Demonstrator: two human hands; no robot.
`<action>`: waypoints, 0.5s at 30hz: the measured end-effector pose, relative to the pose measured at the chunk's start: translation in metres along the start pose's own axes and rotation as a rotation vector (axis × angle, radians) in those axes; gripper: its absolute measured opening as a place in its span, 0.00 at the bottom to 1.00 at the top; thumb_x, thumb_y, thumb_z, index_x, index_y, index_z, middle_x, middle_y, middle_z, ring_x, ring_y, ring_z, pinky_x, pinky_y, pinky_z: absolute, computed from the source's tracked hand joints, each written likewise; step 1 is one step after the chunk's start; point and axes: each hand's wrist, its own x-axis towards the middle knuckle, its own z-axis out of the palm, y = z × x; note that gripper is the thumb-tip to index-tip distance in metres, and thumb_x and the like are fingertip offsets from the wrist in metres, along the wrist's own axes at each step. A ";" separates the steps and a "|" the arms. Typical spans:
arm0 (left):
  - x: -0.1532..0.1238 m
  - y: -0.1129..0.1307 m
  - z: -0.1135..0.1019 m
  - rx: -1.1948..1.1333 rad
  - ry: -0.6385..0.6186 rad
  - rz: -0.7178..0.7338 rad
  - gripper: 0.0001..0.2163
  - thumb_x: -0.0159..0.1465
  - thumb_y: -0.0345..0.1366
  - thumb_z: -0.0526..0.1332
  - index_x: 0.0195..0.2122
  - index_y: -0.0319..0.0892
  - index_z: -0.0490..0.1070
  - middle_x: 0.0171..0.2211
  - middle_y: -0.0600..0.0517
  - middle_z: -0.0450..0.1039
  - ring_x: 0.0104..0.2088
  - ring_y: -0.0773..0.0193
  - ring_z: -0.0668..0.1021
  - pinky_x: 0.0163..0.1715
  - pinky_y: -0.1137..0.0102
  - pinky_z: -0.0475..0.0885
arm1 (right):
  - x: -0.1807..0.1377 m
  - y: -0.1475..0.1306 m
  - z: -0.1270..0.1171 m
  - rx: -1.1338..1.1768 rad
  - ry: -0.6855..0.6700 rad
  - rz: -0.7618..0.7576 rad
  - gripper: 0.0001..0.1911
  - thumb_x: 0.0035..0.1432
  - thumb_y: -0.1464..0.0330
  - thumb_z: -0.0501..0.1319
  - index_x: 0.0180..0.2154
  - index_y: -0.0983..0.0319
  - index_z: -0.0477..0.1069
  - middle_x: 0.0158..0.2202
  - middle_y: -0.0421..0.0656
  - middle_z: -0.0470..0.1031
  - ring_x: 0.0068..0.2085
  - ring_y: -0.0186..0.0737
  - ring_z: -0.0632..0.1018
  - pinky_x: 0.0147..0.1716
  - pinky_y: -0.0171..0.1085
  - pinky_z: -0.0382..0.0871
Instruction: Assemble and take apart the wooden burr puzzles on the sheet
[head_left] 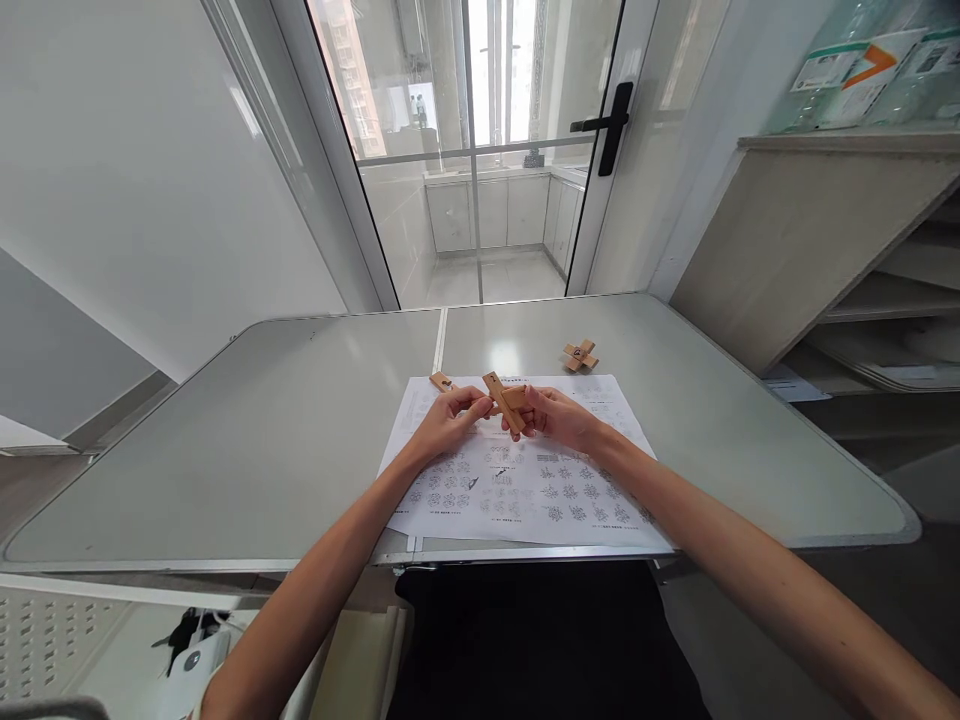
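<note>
Both my hands meet above a printed instruction sheet on a grey folding table. My left hand and my right hand are closed on a small cluster of wooden puzzle sticks, held just above the paper. One stick points up and to the left between my fingertips. A single loose wooden stick lies on the table at the sheet's far left corner. An assembled wooden cross puzzle rests beyond the sheet to the right.
A glass door with a black handle stands behind the table. A wooden shelf unit is close on the right. The table's front edge is near my body, with a white perforated panel below left.
</note>
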 end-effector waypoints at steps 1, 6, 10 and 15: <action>0.000 0.000 0.000 -0.009 -0.003 0.003 0.21 0.67 0.56 0.64 0.33 0.42 0.77 0.35 0.46 0.80 0.41 0.53 0.81 0.47 0.58 0.76 | 0.000 0.000 0.000 -0.001 -0.005 -0.007 0.35 0.63 0.39 0.62 0.52 0.61 0.80 0.38 0.49 0.83 0.31 0.39 0.79 0.28 0.36 0.68; 0.000 -0.002 -0.001 -0.029 -0.028 0.030 0.20 0.69 0.54 0.63 0.34 0.40 0.76 0.35 0.47 0.78 0.38 0.58 0.79 0.44 0.63 0.75 | 0.001 0.002 -0.002 0.020 -0.041 -0.037 0.35 0.65 0.40 0.61 0.54 0.64 0.79 0.39 0.51 0.83 0.32 0.38 0.80 0.27 0.34 0.67; 0.000 -0.001 -0.002 -0.035 -0.071 0.041 0.18 0.70 0.52 0.63 0.33 0.40 0.76 0.34 0.49 0.76 0.37 0.60 0.77 0.43 0.64 0.73 | 0.001 0.003 -0.003 0.070 -0.087 -0.039 0.34 0.65 0.42 0.62 0.56 0.63 0.77 0.42 0.51 0.83 0.32 0.38 0.81 0.30 0.35 0.72; -0.002 0.003 -0.001 -0.042 -0.146 0.035 0.17 0.71 0.50 0.61 0.34 0.40 0.75 0.34 0.49 0.75 0.37 0.61 0.77 0.43 0.66 0.71 | 0.002 0.001 -0.002 0.150 -0.240 -0.002 0.37 0.64 0.41 0.63 0.61 0.62 0.71 0.41 0.49 0.82 0.33 0.40 0.83 0.29 0.34 0.72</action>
